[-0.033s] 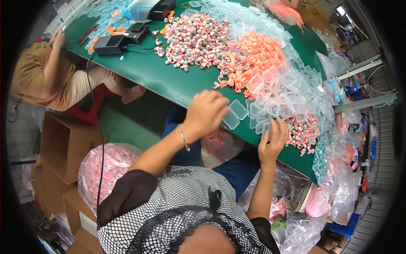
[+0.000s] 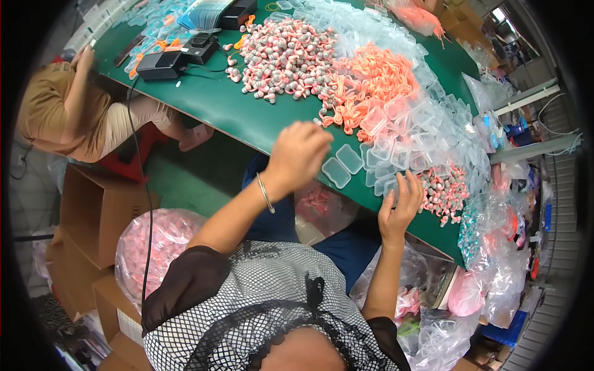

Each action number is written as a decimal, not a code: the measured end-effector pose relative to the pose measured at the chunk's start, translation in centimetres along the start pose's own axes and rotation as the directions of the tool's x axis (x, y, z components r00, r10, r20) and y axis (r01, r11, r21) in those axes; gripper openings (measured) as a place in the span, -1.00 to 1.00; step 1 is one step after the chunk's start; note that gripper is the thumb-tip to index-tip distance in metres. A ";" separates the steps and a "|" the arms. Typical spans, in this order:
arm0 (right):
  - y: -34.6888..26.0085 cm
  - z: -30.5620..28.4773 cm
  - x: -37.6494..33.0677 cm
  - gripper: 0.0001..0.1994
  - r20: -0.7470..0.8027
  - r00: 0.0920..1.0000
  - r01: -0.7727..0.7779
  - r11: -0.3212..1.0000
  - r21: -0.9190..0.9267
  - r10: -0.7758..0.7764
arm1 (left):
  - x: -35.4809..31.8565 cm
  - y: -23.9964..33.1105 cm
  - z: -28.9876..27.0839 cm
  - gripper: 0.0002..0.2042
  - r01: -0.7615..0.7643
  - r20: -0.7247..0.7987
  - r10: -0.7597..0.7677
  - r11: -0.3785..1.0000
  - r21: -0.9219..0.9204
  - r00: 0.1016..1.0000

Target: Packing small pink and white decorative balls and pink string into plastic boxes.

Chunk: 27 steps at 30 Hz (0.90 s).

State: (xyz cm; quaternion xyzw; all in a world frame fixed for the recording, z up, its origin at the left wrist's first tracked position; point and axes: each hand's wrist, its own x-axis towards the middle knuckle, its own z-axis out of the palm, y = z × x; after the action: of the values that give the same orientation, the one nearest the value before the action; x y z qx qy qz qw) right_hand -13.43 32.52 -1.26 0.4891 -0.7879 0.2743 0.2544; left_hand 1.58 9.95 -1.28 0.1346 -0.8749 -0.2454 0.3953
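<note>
My left hand (image 2: 301,154), with a bracelet at the wrist, is raised by the table edge. Its fingers are curled together and their tips are hidden, so anything inside them cannot be made out. Just beyond it lies the lower end of a heap of grey-and-pink earbuds (image 2: 288,59), beside bundled orange cords (image 2: 377,77). An open clear plastic case (image 2: 336,173) lies flat to the right of this hand. My right hand (image 2: 401,207) is over the table edge, thumb and fingers apart, at loose clear cases (image 2: 385,183) and a smaller earbud pile (image 2: 442,191).
Many clear cases (image 2: 455,117) cover the table's right side. Black devices (image 2: 162,65) with a cable stand at the far left, near another person (image 2: 62,111). Cardboard boxes (image 2: 90,216) and a bag of pink pieces (image 2: 167,241) stand at my left; plastic bags (image 2: 495,247) hang right.
My left hand has moved slightly up and left, away from the open case, and its fingers are drawn closer together. The case has shifted a little left. My right hand has barely moved.
</note>
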 end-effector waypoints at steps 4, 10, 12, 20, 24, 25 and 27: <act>0.3 -0.2 -0.3 -0.61 -0.048 0.999 -0.009 0.999 -0.044 0.007 | 3.2 -4.2 0.8 -0.85 -0.011 0.112 0.008 1.000 0.022 0.994; 0.0 0.0 -0.4 -0.65 -0.011 1.000 0.003 1.000 -0.024 -0.003 | 3.4 -5.1 -0.5 -0.90 0.087 0.246 -0.081 0.996 -0.012 0.966; 0.2 -0.2 -0.9 -0.66 -0.017 1.000 0.003 1.000 -0.031 -0.003 | 3.3 -5.0 -0.3 -0.90 0.155 0.272 -0.149 0.988 -0.001 0.951; 0.2 -1.2 -2.7 -0.60 -0.009 0.998 -0.057 0.997 -0.048 0.057 | 2.5 -2.3 -0.7 -0.85 0.239 0.268 -0.159 0.924 -0.300 0.950; 0.7 -0.7 -3.3 -0.56 0.018 0.995 -0.096 0.994 -0.044 0.097 | 1.7 -0.5 -1.0 -0.88 0.274 0.356 -0.120 0.864 -0.422 0.927; 0.4 -1.0 -2.9 -0.53 0.007 0.997 -0.076 0.996 -0.044 0.077 | 1.6 -0.4 -0.7 -0.88 0.184 0.348 -0.024 0.880 -0.437 0.937; -0.3 -1.3 -2.2 -0.47 -0.007 0.999 -0.052 0.999 -0.018 0.052 | 1.3 -0.3 0.0 -0.90 0.036 0.341 0.132 0.896 -0.443 0.931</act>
State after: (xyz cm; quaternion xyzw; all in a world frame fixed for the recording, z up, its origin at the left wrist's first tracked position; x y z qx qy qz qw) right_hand -12.10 34.71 -1.73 0.4654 -0.8020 0.2751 0.2542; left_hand 0.74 9.11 -0.60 -0.0283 -0.8570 -0.4480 0.2531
